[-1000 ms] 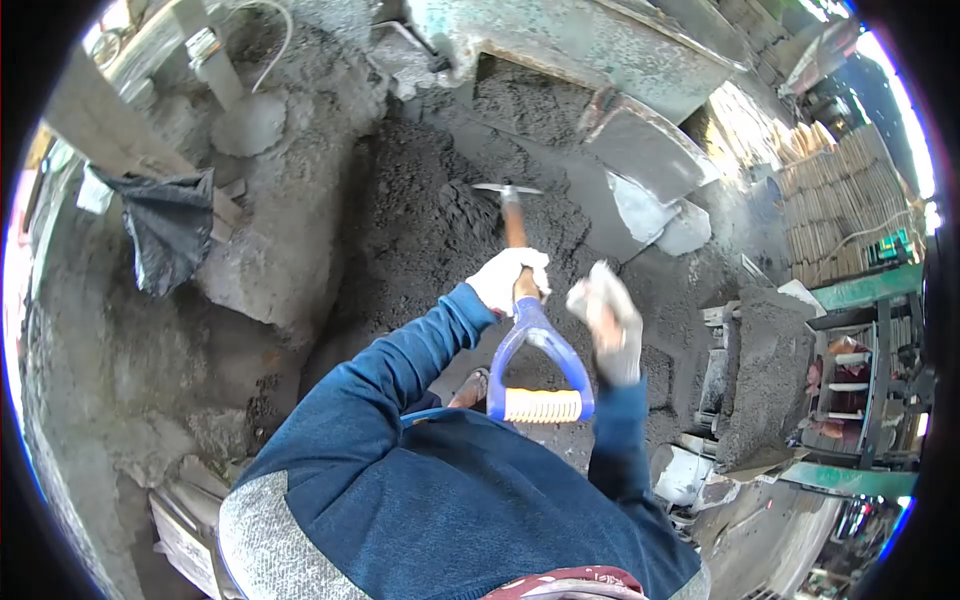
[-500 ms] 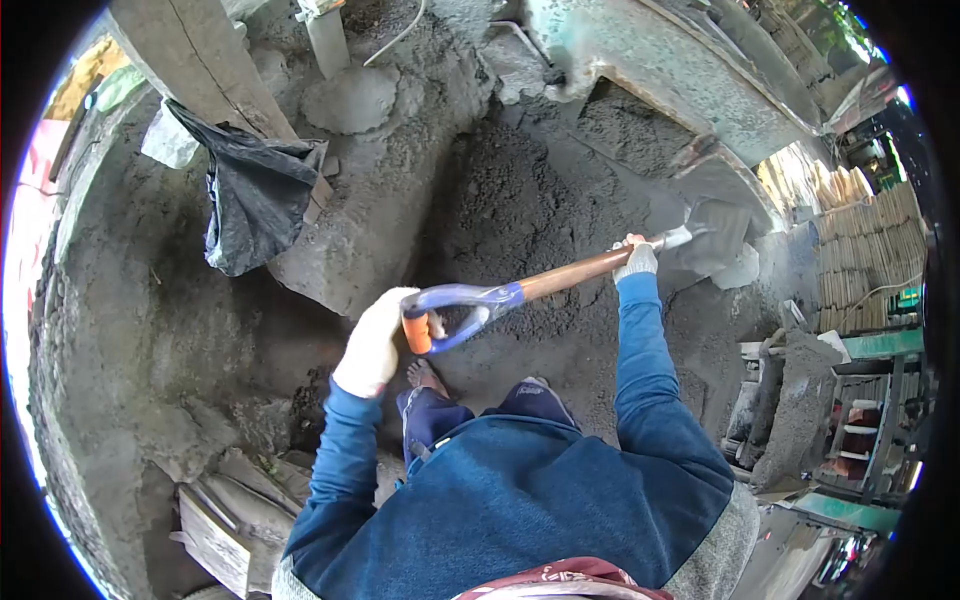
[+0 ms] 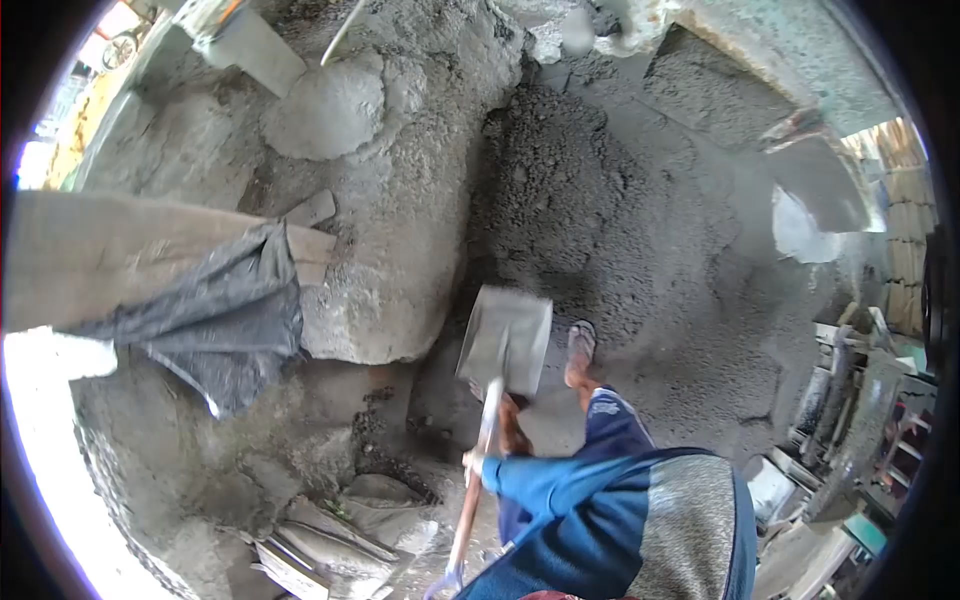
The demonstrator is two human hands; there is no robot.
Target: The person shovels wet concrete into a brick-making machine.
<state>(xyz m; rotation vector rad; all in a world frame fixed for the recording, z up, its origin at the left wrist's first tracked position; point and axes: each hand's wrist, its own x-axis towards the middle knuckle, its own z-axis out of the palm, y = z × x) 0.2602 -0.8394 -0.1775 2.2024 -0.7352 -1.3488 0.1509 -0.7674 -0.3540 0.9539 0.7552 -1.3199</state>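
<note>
My right hand [image 3: 474,462] is closed around the wooden shaft of a shovel [image 3: 506,338], with my blue sleeve reaching across my body to it. The wide metal blade is in front of my feet, above the ground, and looks bare with a slight blur. From there the shaft runs down to the blue grip at the bottom edge of the view. My left hand is out of sight. A heap of dark, crumbly wet mix [image 3: 550,190] lies beyond the blade.
A rounded concrete block [image 3: 390,260] stands left of the blade. Beside it, a wooden post [image 3: 130,245] carries a black plastic sheet [image 3: 235,320]. Boards [image 3: 320,545] lie at lower left, and a pale metal wall [image 3: 810,60] bounds the far right.
The shovel has swung from the right across to the left, its blade now near my feet. My body and view have turned, and my left hand has left the view.
</note>
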